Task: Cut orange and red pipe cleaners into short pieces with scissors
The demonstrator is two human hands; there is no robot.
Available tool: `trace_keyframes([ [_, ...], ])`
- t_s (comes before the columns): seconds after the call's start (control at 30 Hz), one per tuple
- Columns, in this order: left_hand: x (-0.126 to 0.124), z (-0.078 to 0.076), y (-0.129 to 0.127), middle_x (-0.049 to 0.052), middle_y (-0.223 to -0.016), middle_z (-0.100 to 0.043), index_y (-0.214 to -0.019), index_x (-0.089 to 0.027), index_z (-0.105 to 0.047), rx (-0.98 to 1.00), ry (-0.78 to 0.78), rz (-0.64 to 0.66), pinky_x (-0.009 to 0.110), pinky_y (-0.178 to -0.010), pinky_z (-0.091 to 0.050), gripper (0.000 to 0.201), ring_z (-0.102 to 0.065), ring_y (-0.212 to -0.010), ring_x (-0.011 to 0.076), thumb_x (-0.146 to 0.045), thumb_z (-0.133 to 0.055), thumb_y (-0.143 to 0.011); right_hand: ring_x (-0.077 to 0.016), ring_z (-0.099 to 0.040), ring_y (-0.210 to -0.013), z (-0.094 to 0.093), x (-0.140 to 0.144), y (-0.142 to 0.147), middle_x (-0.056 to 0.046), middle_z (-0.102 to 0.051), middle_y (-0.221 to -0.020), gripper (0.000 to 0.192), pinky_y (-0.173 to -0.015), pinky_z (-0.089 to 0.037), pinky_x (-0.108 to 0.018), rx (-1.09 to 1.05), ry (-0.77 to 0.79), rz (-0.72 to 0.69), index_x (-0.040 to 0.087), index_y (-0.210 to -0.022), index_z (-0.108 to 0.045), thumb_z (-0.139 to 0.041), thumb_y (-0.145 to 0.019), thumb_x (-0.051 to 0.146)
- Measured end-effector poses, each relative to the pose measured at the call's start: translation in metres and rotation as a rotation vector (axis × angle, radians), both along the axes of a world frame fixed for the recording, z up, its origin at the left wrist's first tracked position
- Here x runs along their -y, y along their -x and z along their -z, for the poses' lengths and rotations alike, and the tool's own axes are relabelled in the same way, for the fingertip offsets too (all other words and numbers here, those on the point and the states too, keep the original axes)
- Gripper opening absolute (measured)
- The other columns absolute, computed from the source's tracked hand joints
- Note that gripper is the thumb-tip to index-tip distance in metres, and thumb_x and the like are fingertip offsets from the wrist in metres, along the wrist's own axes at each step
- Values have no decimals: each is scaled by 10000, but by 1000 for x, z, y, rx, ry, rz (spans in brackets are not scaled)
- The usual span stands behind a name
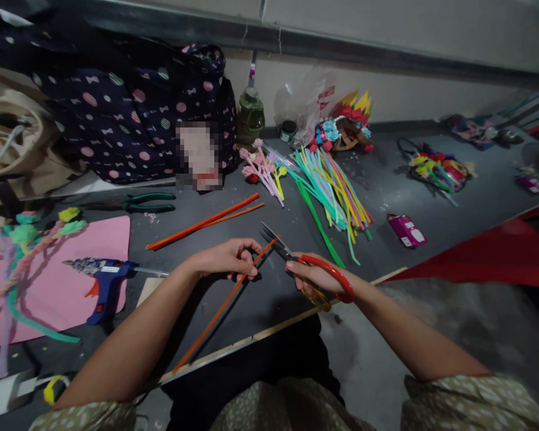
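Note:
My left hand [231, 258] pinches a long orange pipe cleaner [215, 314] near its upper end; the stem slants down toward the table's front edge. My right hand [317, 278] grips red-handled scissors [305, 266], fingers through the loops. The scissor blades are apart and sit around the orange pipe cleaner's top tip, just right of my left fingers. Both hands hover over the dark grey table [260, 299].
Two more orange pipe cleaners [204, 222] lie behind my hands. A heap of coloured pipe cleaners [332, 191] and small pipe-cleaner flowers [265, 170] lie further back. A blue glue gun [105, 278] rests on pink paper [72, 281] at left, green pliers [146, 202] beyond it.

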State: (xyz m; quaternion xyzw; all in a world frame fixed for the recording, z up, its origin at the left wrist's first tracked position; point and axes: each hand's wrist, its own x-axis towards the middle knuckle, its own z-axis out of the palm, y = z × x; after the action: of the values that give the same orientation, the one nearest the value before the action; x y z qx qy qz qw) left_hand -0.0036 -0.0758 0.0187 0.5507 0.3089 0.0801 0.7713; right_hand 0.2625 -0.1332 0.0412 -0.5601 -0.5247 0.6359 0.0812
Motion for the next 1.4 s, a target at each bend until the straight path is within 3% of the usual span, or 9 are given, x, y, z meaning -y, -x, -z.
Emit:
trace_keyframes([
  [0.37, -5, -11, 12, 28, -629, -671, -1105, -103, -599, -27, -25, -79, 151, -393, -350, 446, -540, -426, 76, -381, -742, -787, -99, -514, -388, 2, -6, 1, 26, -565, -527, 432, -407, -418, -210, 22, 17, -50, 201, -727, -474, -482, -915, 590],
  [0.73, -7, -11, 17, 18, -636, -664, -1074, -111, -611, 9, 7, -142, 171, -438, -414, 397, -536, -444, 73, -348, -747, -787, -96, -485, -391, 6, -5, 1, 22, -551, -536, 432, -391, -406, -208, 45, 38, -39, 199, -723, -486, -460, -922, 582],
  [0.93, -10, -9, 20, 27, -660, -675, -1092, -113, -606, 4, -5, -133, 172, -464, -444, 390, -562, -479, 79, -327, -741, -795, -100, -482, -405, -2, -6, 5, 21, -563, -562, 375, -405, -400, -215, 62, 24, -41, 208, -764, -473, -475, -923, 548],
  [1.07, -11, -8, 20, 26, -642, -668, -1089, -104, -606, -10, -8, -125, 173, -465, -452, 380, -558, -473, 78, -310, -737, -798, -109, -466, -423, -3, -5, 8, 17, -534, -522, 407, -443, -395, -232, 135, -37, -106, 200, -741, -483, -420, -941, 548],
  [1.27, -11, -6, 22, 37, -654, -678, -1083, -97, -612, -9, 24, -124, 169, -463, -443, 395, -557, -473, 77, -306, -752, -779, -130, -523, -622, 13, -5, 10, 6, -585, -696, 367, -585, -416, -244, 288, -300, -149, 190, -745, -520, -452, -932, 499],
  [1.4, -14, -16, 30, 29, -652, -669, -1069, -99, -625, 7, 11, -209, 166, -472, -438, 388, -551, -476, 71, -296, -765, -765, -130, -549, -486, 21, -4, 5, 35, -550, -569, 373, -493, -426, -229, 223, -123, -125, 206, -860, -498, -399, -947, 554],
])
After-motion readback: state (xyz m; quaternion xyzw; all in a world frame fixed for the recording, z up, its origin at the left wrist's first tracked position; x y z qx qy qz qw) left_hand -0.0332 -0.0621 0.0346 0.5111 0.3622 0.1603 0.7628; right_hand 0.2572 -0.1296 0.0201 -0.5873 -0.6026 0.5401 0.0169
